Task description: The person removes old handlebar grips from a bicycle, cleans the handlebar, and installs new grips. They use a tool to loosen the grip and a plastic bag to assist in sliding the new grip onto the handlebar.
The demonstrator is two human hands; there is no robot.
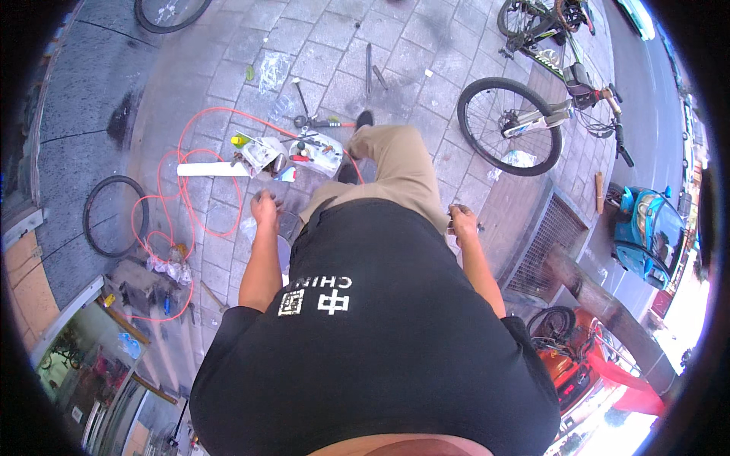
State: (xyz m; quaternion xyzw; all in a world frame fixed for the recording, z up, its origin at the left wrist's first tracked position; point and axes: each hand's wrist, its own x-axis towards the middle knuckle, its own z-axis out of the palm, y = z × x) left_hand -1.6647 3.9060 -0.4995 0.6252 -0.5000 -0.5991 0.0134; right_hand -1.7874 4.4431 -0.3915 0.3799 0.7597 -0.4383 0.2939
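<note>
My left hand (265,207) hangs beside my left thigh, its fingers loosely apart with nothing visible in them. A tray of tools and small parts (318,154) lies on the paving ahead of it, next to a white box of parts (260,154). Close to my right thigh, my right hand (461,221) has its darkened fingers curled; a small dark bit shows at them, too small to name. A wrench (303,121) and an orange-handled tool (334,124) lie beyond the tray. My legs in tan trousers (403,163) reach forward between the hands.
An orange hose (182,190) loops over the paving at left, near a loose bicycle tyre (114,216). At right a bicycle (511,125) lies or leans by a metal grate (549,239). A tree trunk (601,304), a blue vehicle (646,235) and a road (654,91) are farther right.
</note>
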